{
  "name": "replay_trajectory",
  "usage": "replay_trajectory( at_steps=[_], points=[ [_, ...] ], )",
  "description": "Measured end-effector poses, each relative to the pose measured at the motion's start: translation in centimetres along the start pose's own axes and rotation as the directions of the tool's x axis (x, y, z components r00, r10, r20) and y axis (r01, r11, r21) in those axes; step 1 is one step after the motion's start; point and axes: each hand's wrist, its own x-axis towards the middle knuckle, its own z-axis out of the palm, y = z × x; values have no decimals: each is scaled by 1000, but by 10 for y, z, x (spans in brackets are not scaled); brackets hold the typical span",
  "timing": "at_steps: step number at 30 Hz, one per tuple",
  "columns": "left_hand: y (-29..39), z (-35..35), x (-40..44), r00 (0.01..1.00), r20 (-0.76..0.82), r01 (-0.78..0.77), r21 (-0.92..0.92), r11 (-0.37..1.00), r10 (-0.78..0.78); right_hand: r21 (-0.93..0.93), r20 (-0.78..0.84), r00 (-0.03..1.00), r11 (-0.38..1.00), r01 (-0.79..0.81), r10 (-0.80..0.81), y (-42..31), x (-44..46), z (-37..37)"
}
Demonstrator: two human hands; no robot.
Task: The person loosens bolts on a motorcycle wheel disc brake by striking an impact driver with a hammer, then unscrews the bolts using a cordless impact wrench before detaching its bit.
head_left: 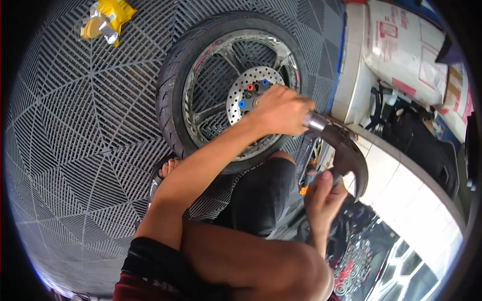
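Observation:
A motorcycle wheel with a black tyre lies flat on the floor. Its drilled brake disc carries blue and red bolts around the hub. My left hand is closed over the hub area, and whatever its fingers wrap around is hidden. In my right hand is the handle of a claw hammer. The hammer's silver striking face is right beside my left fist, overlapping its edge in this view; I cannot tell whether they touch. The claw curves down toward the right.
A yellow packet lies on the grey grated floor tiles at the upper left. White sacks and dark parts fill a tiled ledge at right. A bent knee is in the foreground.

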Motion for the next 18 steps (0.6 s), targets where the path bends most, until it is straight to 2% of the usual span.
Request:
replay_trajectory(
  at_steps=[1, 2, 3, 4, 5, 6, 7, 8, 9, 10, 11, 12, 13, 14, 15, 16, 17, 18],
  points=[
    [4, 6, -3, 1000, -8, -28, 18, 999, 28, -118, -165, 963, 974, 194, -211, 13, -6, -1],
    [-4, 7, 1, 997, -57, -43, 86, 995, 48, 10, -268, 929, 964, 266, -253, 29, 4, -7],
    [-6, 10, 0, 998, -60, -31, 73, 997, 35, 241, -364, 906, 918, 315, -215, 38, 15, -19],
    [-3, 11, -5, 998, -56, -33, 61, 998, 37, 473, -437, 886, 798, 373, -155, 39, 17, -35],
    [1, 8, -7, 998, -58, -30, 46, 998, 33, 670, -440, 883, 594, 445, -165, 38, 15, -55],
    [-2, 5, -6, 997, -77, -27, 53, 998, 31, 811, -398, 868, 329, 484, -297, 39, 12, -76],
    [-3, 6, -7, 997, -80, -20, 34, 999, 23, 892, -292, 794, 147, 426, -533, 40, 9, -89],
    [-3, 8, -8, 996, -89, -17, 30, 999, 20, 858, -394, 803, 134, 496, -448, 42, 8, -80],
    [-4, 10, -7, 994, -105, -17, 25, 1000, 19, 767, -485, 834, 331, 550, -262, 33, 11, -49],
    [-5, 8, -7, 992, -125, -14, 23, 1000, 17, 661, -438, 880, 598, 453, -182, 33, 13, -21],
    [-4, 5, -5, 996, -89, 26, 12, 1000, -25, 544, -191, 966, 801, 250, -172, 27, 10, 3],
    [3, 12, -13, 997, -72, 14, 13, 1000, -14, 545, 33, 991, 834, 88, -127, 21, 6, 17],
    [5, 17, -16, 997, -76, -13, 40, 999, 16, 309, -108, 981, 932, 187, -161, 39, 5, 8],
    [-2, 10, -8, 994, -103, -24, 94, 995, 34, 313, -218, 955, 912, 265, -203, 36, 7, 3],
    [-2, 12, -10, 988, -138, -52, 104, 993, 66, 497, -311, 938, 815, 297, -152, 37, 12, -9],
    [4, 21, -20, 984, -174, -35, 50, 998, 43, 699, -341, 937, 646, 306, -75, 40, 12, -27],
    [5, 18, -19, 976, -215, -26, 12, 1000, 28, 863, -324, 946, 404, 303, -18, 27, 10, -49],
    [-1, 14, -9, 959, -280, -44, 2, 999, 43, 875, -358, 931, 323, 361, -71, 18, 6, -65]
  ],
)
